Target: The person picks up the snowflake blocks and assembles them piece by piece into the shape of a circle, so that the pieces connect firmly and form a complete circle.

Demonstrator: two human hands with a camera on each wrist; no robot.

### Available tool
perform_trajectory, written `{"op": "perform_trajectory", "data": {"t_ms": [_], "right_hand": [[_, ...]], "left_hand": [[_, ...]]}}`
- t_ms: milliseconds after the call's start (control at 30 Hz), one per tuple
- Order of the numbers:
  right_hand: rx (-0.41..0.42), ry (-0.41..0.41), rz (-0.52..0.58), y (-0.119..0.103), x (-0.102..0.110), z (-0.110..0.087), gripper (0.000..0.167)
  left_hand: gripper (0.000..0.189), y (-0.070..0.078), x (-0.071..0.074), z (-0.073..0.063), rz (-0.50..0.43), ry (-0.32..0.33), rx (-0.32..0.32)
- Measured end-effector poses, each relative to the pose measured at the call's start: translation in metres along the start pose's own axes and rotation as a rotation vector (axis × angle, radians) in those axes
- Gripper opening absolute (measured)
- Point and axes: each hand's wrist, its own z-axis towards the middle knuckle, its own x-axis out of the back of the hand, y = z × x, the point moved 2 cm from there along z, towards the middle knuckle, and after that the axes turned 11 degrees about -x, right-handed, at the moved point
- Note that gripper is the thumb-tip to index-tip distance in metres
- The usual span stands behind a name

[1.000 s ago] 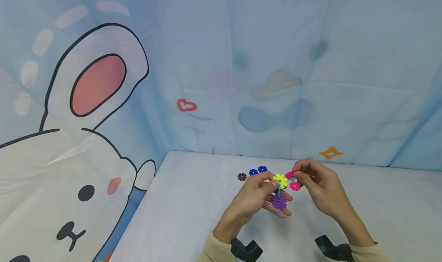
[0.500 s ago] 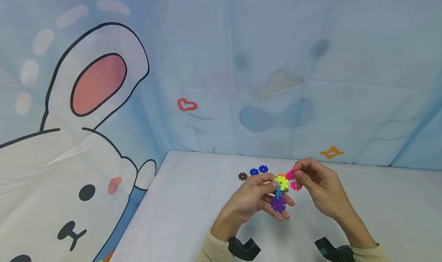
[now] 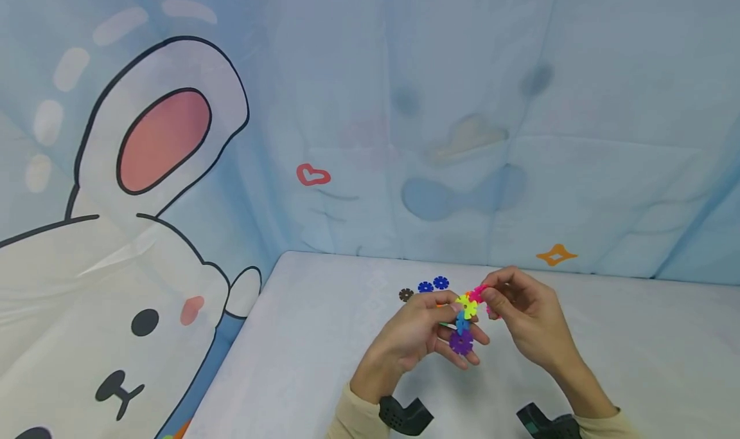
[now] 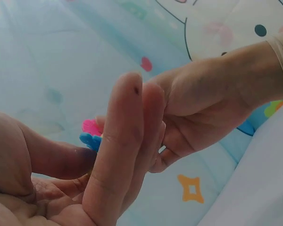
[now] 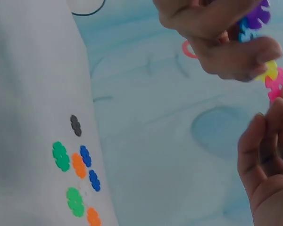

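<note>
Left hand (image 3: 412, 336) is pinching a yellow disc (image 3: 467, 306), with a light blue disc (image 3: 462, 324) and purple disc (image 3: 460, 342) lined up just below the thumb. Right hand's (image 3: 527, 320) got a pink disc (image 3: 476, 294) between thumb and finger, touching the yellow. Past the left fingers, dark blue discs (image 3: 425, 287) and a brown disc (image 3: 406, 294) sit on the table (image 3: 300, 349).

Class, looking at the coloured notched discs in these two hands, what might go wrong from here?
The pink notched plastic disc, pinched by the right hand, might slip or seat crookedly against the yellow notched plastic disc.

Pushing could also loosen the purple notched plastic disc at the opposite end.
</note>
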Motion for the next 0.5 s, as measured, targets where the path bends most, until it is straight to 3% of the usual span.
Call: {"op": "perform_trajectory", "data": {"t_ms": [367,500], "right_hand": [[-0.047,0.032,-0.015,0.004,-0.012,-0.001,0.009],[-0.041,0.04,-0.02,0.006,-0.011,0.0,0.016]], "left_hand": [[0.019,0.0,0.006,-0.002,0.046,0.04,0.01],[0.018,0.002,0.007,-0.001,0.031,0.055,-0.002]]}}
